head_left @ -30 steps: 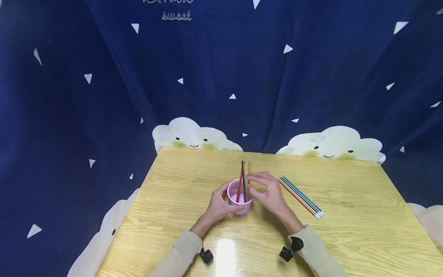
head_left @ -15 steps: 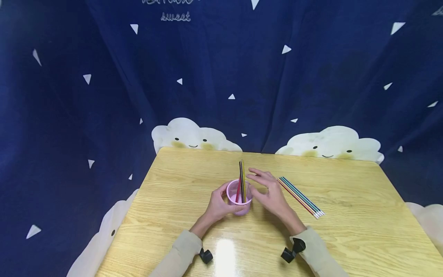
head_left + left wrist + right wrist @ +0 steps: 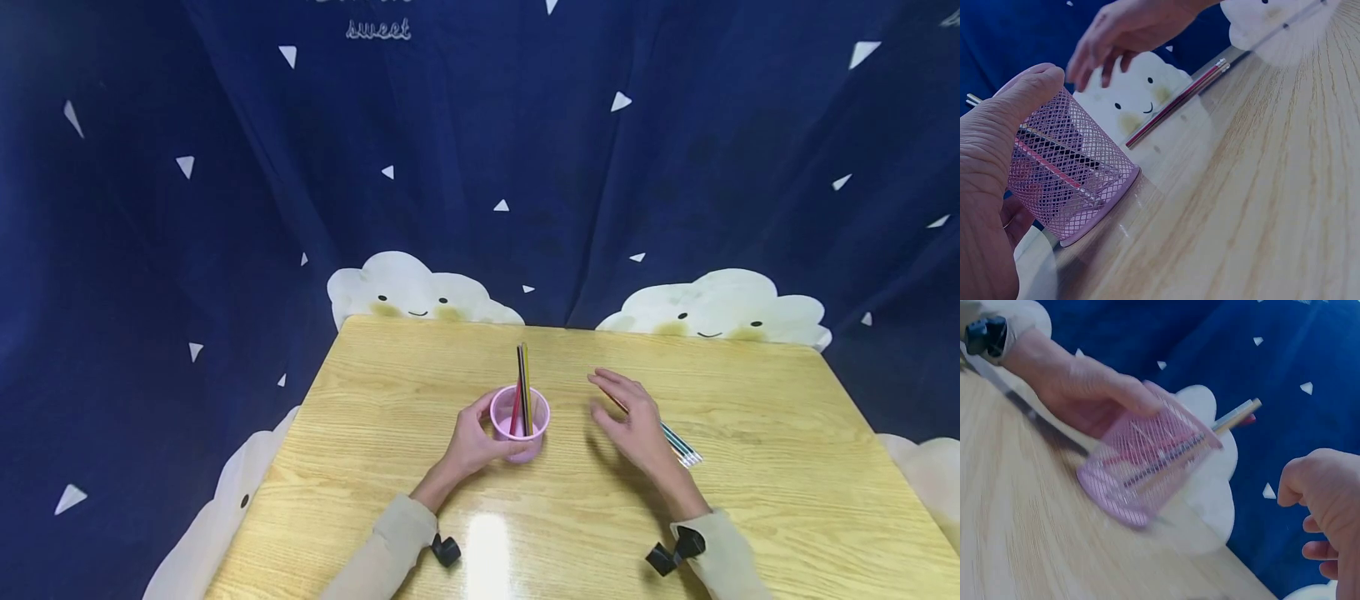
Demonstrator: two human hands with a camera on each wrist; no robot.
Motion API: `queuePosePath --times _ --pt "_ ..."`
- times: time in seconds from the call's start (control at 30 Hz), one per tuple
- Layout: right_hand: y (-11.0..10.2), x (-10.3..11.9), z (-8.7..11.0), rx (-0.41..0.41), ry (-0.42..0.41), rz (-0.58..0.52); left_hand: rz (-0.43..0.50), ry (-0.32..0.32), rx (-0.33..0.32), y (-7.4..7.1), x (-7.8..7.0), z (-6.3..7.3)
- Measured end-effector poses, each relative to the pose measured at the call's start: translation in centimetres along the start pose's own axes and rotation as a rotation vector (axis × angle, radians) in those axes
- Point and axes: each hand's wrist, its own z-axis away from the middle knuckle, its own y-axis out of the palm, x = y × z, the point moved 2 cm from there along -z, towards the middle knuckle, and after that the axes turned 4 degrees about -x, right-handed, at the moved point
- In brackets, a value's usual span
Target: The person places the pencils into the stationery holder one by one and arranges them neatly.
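Observation:
My left hand (image 3: 474, 442) grips a pink mesh pencil cup (image 3: 1079, 169) by its side, thumb near the rim. Several pencils lean inside the cup, among them a red pencil (image 3: 515, 410), a black one and a yellow pencil (image 3: 527, 383). To the right, my right hand (image 3: 633, 421) hovers over the table, holding nothing, its fingers relaxed and apart from the cup. Beneath and behind it lie several loose pencils (image 3: 681, 446), side by side and partly hidden by the hand. In the left wrist view a red pencil (image 3: 1172, 106) of that group shows on the tabletop.
The wooden table (image 3: 405, 367) ends at the back against a dark blue curtain (image 3: 450, 125) printed with clouds and white triangles. A black wrist camera (image 3: 446, 550) sits on the left cuff, and another wrist camera (image 3: 663, 557) on the right one.
My right hand has let go of the yellow pencil, which now leans in the cup, and has moved right to above the loose pencils. The left hand still holds the cup in place.

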Motion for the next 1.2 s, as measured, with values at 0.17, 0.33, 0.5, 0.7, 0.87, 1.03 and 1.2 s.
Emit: queuePosePath --times 0.17,0.33,0.5,0.7,0.87,1.03,1.2 --pt "-1.3 -2.2 0.8 0.014 0.017 0.05 -0.012 0.001 0.004 -0.1 -0.2 0.0" --pt "-2.3 -3.4 1.7 0.008 0.019 0.108 -0.024 -0.009 0.005 -0.2 -0.3 -0.1" --pt "-2.9 -3.8 2.2 0.015 0.009 0.231 -0.02 0.001 0.002 -0.2 -0.2 -0.1" --pt "-3.0 -4.0 2.4 0.078 0.034 0.344 -0.019 0.008 -0.002 -0.1 -0.1 -0.2" --pt "-2.8 -4.5 2.7 0.092 0.011 0.397 -0.027 -0.021 0.006 0.0 1.0 -0.3" --pt "-2.7 -4.8 3.0 0.095 -0.003 0.411 -0.046 -0.027 0.005 0.0 3.1 -0.5" --pt "-2.5 -5.1 3.2 0.115 0.0 0.4 -0.041 -0.014 -0.021 -0.1 3.6 -0.4"
